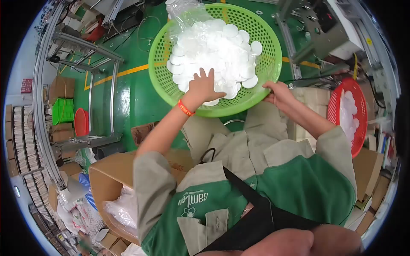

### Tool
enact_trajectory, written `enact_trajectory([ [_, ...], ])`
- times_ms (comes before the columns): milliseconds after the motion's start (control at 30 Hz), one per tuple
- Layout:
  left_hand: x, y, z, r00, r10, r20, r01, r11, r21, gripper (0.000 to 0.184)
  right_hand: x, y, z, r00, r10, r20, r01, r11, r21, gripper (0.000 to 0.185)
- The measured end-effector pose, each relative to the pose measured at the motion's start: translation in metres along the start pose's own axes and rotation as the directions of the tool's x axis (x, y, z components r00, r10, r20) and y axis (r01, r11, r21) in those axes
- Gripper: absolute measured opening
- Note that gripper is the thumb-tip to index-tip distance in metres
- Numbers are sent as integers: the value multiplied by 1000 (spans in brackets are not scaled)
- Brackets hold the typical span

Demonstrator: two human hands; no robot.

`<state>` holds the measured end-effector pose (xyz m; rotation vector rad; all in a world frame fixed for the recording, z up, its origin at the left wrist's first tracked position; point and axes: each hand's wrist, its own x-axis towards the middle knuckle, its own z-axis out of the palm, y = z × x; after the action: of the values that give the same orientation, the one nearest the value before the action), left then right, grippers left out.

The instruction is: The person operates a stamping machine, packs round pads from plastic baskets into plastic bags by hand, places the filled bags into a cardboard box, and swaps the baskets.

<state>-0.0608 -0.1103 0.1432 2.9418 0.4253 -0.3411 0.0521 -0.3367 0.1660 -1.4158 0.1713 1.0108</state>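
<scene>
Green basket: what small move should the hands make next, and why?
Probably a gentle spread of the white discs with the left hand: its fingers are splayed over their heap, while the right hand holds the green basket at its rim.

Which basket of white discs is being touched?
The green basket: the right hand holds it and the left hand is over its discs; the red basket is untouched.

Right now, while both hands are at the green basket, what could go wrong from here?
The green basket may tip if the right hand releases the rim. Loose white discs may slide if the left hand, spread over them, pushes hard. The clear plastic at the far edge may drag discs out if pulled.
</scene>
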Motion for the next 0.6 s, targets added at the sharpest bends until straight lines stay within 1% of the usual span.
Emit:
enact_trajectory([
  [67,-20,34,-12,979,91,180,-97,995,22,80,-60,15,-8,999,2,-35,-1,999,42,37],
  [100,-26,43,1,976,106,192,-112,993,20,80,-85,24,-12,1000,1,-3,0,998,65,37],
  [133,-24,43,18,965,222,137,-228,973,27,65,-101,30,-13,1000,-3,31,0,997,81,36],
  [167,-35,50,26,938,337,86,-341,939,44,50,-121,48,-21,1000,4,18,-6,996,89,36],
  [200,-41,52,31,934,345,91,-350,936,43,50,-136,60,-30,999,32,4,-32,997,73,37],
  [233,-49,54,24,928,373,11,-368,919,-140,36,-145,67,-41,998,57,-8,-57,997,52,37],
  [267,-54,53,17,919,387,-71,-389,866,-315,23,-149,70,-52,998,57,-13,-57,997,57,37],
  [300,-56,51,9,947,305,-97,-312,815,-488,18,-151,70,-64,999,53,2,-53,995,-87,40],
  [333,-59,47,0,956,268,-121,-283,729,-623,18,-152,68,-71,999,51,18,-45,972,-230,43],
  [367,-61,41,-10,963,247,-111,-254,687,-681,18,-158,56,-70,999,33,40,-16,934,-357,45],
  [400,-63,39,-16,970,224,-99,-224,643,-733,20,-159,46,-74,999,24,42,-7,934,-357,45],
  [433,-65,36,-18,968,224,-110,-232,644,-729,20,-158,32,-81,988,85,131,14,788,-615,42],
  [467,-68,33,-20,976,195,-101,-202,619,-759,20,-157,17,-85,966,169,194,63,573,-817,41],
  [500,-71,31,-20,982,166,-88,-171,590,-789,22,-161,-2,-86,946,96,309,266,313,-912,39],
  [533,-75,31,-23,982,162,-95,-173,589,-789,22,-157,-19,-89,967,-24,255,256,72,-964,48],
  [567,-78,31,-30,987,116,-107,-156,613,-774,20,-157,-39,-78,964,-225,139,155,52,-987,41],
  [600,-82,32,-39,990,68,-121,-136,638,-758,19,-158,-54,-65,863,-461,206,260,56,-964,40],
])
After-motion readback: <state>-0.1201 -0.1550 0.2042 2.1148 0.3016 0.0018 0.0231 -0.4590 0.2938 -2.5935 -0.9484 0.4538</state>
